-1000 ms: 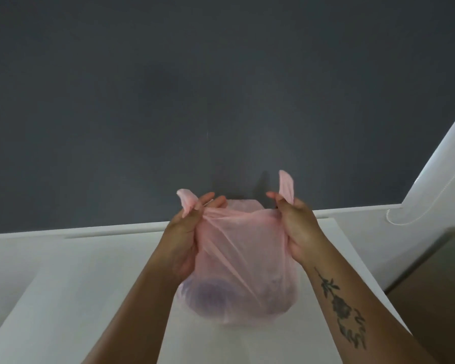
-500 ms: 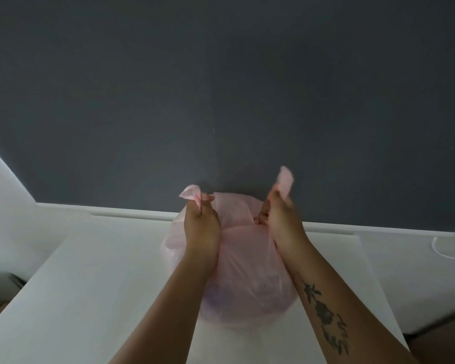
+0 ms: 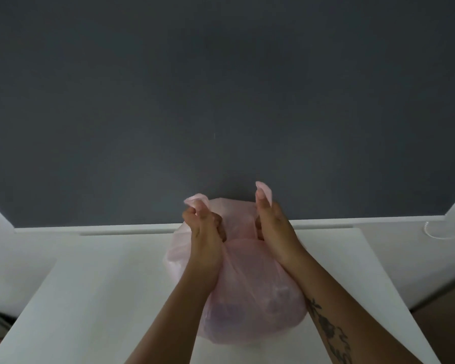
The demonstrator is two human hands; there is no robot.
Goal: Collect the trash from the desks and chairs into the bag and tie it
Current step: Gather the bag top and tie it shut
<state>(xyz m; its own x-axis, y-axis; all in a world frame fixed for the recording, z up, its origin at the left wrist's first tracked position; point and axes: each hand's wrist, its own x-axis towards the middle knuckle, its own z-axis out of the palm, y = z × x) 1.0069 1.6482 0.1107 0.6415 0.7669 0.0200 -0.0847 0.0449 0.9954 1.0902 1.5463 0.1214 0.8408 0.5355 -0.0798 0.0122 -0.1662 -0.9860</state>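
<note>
On the white worktop [image 3: 103, 298], near its far edge, the pink plastic bag [image 3: 252, 298] sits filled. The left hand [image 3: 205, 243] has its grip clamped on one handle [image 3: 196, 203], and the right hand [image 3: 276, 232] on the other. Collecting seems finished; no knot shows yet.

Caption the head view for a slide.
Left hand and right hand grip handles of the pink bag on a white desk.

Likely an office or study room: a plain white desk [image 3: 103, 298] stands against a dark grey wall [image 3: 221, 101].
</note>
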